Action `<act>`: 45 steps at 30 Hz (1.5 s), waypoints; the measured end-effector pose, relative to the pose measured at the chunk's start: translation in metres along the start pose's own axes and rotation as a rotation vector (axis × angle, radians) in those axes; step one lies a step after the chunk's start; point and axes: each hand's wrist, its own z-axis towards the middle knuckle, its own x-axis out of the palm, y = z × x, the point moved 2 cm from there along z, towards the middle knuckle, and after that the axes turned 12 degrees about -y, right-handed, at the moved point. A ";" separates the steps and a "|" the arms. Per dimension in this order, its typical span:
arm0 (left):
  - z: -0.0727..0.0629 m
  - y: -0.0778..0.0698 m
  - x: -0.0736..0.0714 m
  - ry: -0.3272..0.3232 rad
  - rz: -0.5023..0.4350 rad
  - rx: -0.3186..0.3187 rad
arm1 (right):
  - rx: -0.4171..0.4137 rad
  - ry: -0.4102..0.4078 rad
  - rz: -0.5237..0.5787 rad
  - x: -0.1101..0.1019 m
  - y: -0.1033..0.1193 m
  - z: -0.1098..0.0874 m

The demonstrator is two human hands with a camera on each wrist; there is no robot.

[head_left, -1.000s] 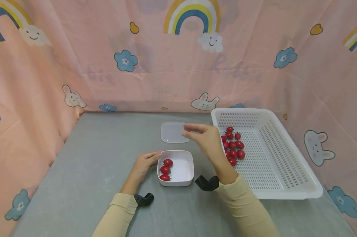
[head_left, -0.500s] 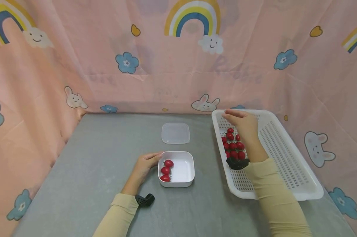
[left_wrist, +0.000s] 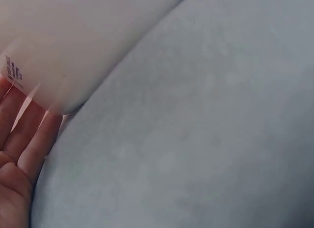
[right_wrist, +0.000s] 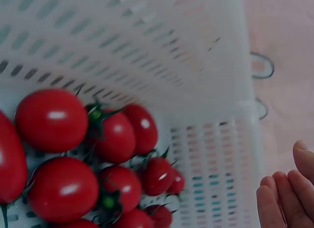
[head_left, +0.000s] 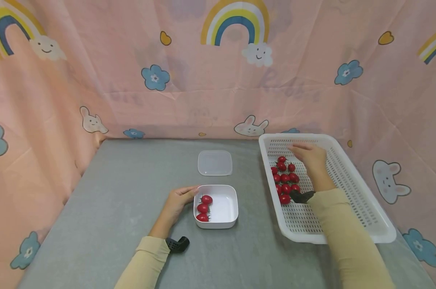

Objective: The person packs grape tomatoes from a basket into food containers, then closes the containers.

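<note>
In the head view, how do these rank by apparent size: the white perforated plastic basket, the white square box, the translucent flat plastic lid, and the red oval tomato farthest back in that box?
1. White basket
2. White box
3. Translucent lid; it lies farther back, so its true size against the box is unsure
4. Red tomato

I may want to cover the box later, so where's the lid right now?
In the head view, the lid lies near the far edge of the table, just beyond the white box and left of the basket.

Beige sleeves (head_left: 144, 260), black wrist mounts (head_left: 178, 244)
</note>
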 end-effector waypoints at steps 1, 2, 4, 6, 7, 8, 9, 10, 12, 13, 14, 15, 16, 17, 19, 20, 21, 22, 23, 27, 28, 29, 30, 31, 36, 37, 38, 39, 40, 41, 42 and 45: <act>0.000 0.000 0.000 0.001 0.005 0.000 | 0.017 -0.016 0.006 0.001 -0.011 0.011; 0.000 0.000 0.000 0.001 0.014 0.000 | 0.025 -0.022 -0.006 0.001 -0.019 0.020; 0.000 0.000 0.001 0.001 0.022 0.000 | 0.032 -0.028 -0.014 0.003 -0.037 0.038; 0.000 0.000 0.001 0.002 0.024 -0.003 | 0.033 -0.045 -0.068 0.004 -0.049 0.048; 0.000 0.000 0.001 0.002 0.020 -0.005 | 0.031 -0.055 -0.091 0.005 -0.054 0.051; 0.000 0.000 0.001 -0.001 0.021 -0.006 | 0.014 -0.043 -0.118 0.005 -0.057 0.051; -0.001 0.000 0.000 -0.001 0.021 -0.005 | 0.004 -0.034 -0.142 0.005 -0.055 0.046; 0.000 0.000 0.000 -0.003 0.017 -0.008 | -0.002 -0.030 -0.160 0.004 -0.051 0.040; 0.000 0.000 0.000 -0.003 0.015 -0.006 | -0.009 -0.012 -0.181 0.001 -0.037 0.021; 0.000 0.000 0.000 -0.002 0.018 -0.001 | 0.002 -0.009 -0.192 0.000 -0.030 0.013; 0.000 0.000 -0.001 -0.003 0.016 -0.001 | 0.019 -0.002 -0.204 -0.001 -0.022 0.004; 0.000 0.000 -0.001 -0.002 0.013 0.001 | 0.043 0.001 -0.205 -0.002 -0.015 -0.004; 0.000 0.000 -0.001 -0.004 0.011 0.002 | 0.065 0.004 -0.212 -0.003 -0.010 -0.009; 0.000 -0.001 -0.001 -0.001 0.016 0.007 | 0.081 0.015 -0.211 -0.004 -0.006 -0.013; 0.000 0.000 -0.001 0.003 0.017 0.008 | 0.091 0.029 -0.235 -0.004 -0.005 -0.015; 0.000 0.000 -0.001 0.003 0.016 0.005 | 0.089 0.038 -0.248 -0.004 -0.006 -0.015; 0.000 0.000 -0.001 0.006 0.020 0.009 | 0.082 0.046 -0.257 -0.004 -0.007 -0.015; 0.000 0.001 -0.001 0.007 0.022 0.010 | 0.074 0.054 -0.274 -0.004 -0.009 -0.014; 0.000 0.001 -0.001 0.009 0.025 0.012 | 0.066 0.063 -0.290 -0.004 -0.011 -0.013; 0.000 0.001 -0.001 0.002 0.034 0.015 | 0.058 0.068 -0.358 -0.002 -0.019 -0.010; 0.000 0.000 -0.001 0.000 0.032 0.014 | 0.057 0.069 -0.372 -0.001 -0.021 -0.009; 0.000 0.000 -0.001 -0.002 0.033 0.016 | 0.056 0.070 -0.381 0.001 -0.022 -0.007; 0.000 0.000 -0.002 -0.004 0.028 0.015 | 0.050 0.072 -0.387 0.002 -0.023 -0.006; 0.000 0.000 -0.002 -0.004 0.025 0.015 | 0.046 0.075 -0.394 0.003 -0.024 -0.006; -0.001 -0.001 -0.002 0.002 0.028 0.007 | 0.019 0.113 -0.424 0.006 -0.023 -0.004; -0.001 -0.002 -0.002 0.004 0.032 0.007 | 0.012 0.120 -0.432 0.006 -0.023 -0.004; -0.001 -0.002 -0.002 0.006 0.038 0.008 | 0.006 0.129 -0.447 0.007 -0.023 -0.004; -0.001 -0.002 -0.002 0.007 0.039 0.009 | -0.003 0.135 -0.460 0.007 -0.022 -0.004; -0.001 -0.002 -0.002 0.008 0.038 0.007 | -0.011 0.140 -0.476 0.007 -0.021 -0.004; -0.001 -0.002 -0.002 0.007 0.036 0.005 | -0.016 0.144 -0.485 0.008 -0.021 -0.004; -0.001 -0.002 -0.002 0.007 0.035 0.005 | -0.025 0.146 -0.496 0.008 -0.020 -0.005; -0.001 -0.002 -0.002 0.007 0.036 0.008 | -0.043 0.141 -0.511 0.007 -0.017 -0.007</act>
